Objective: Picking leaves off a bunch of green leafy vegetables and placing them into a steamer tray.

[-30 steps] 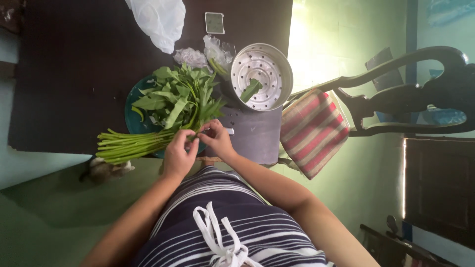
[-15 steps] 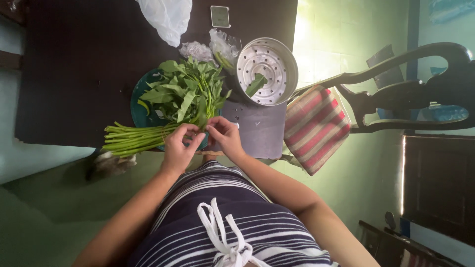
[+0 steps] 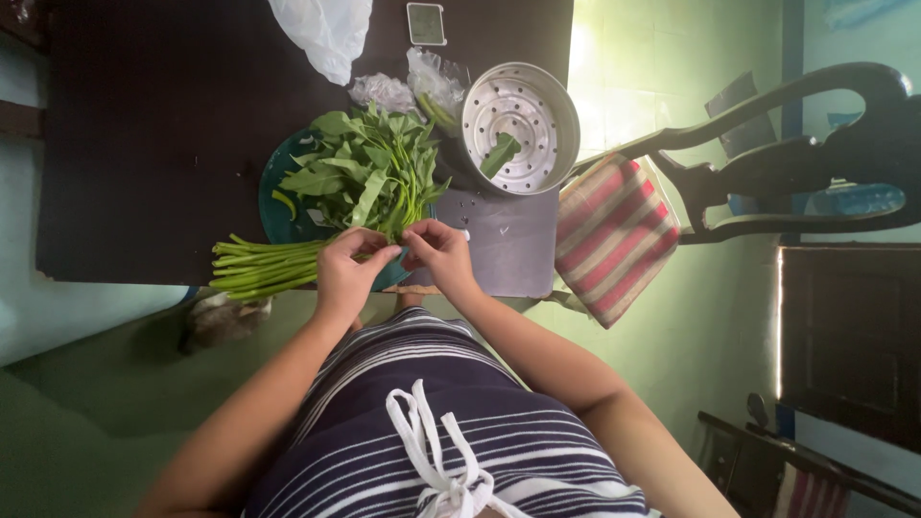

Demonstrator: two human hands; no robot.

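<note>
Pinching at the same spot, the left hand [image 3: 343,273] and the right hand [image 3: 439,254] meet over the near edge of the dark table [image 3: 144,144], fingertips nearly touching. Both are closed in a narrow grip on stems of the bunch of leafy greens [image 3: 360,177], just where the leaves give way to stalks. The bunch lies across a round teal plate [image 3: 273,211] near the near edge of the table, its long pale green stalks [image 3: 259,267] running out past the plate toward the left, level with the table's edge, its leaves spread toward the far side. Just right of the leaves stands a metal steamer pot [image 3: 523,129] with a holed tray, and one green piece [image 3: 501,153] lies in it. A grey board [image 3: 504,245] sits under the right hand, by the right edge. Crumpled clear plastic bags [image 3: 403,86] lie beyond the greens; a larger white bag [image 3: 321,34] is at the far edge. A red striped cushion [image 3: 614,240] rests on a dark chair [image 3: 796,144] to the right of the table
</note>
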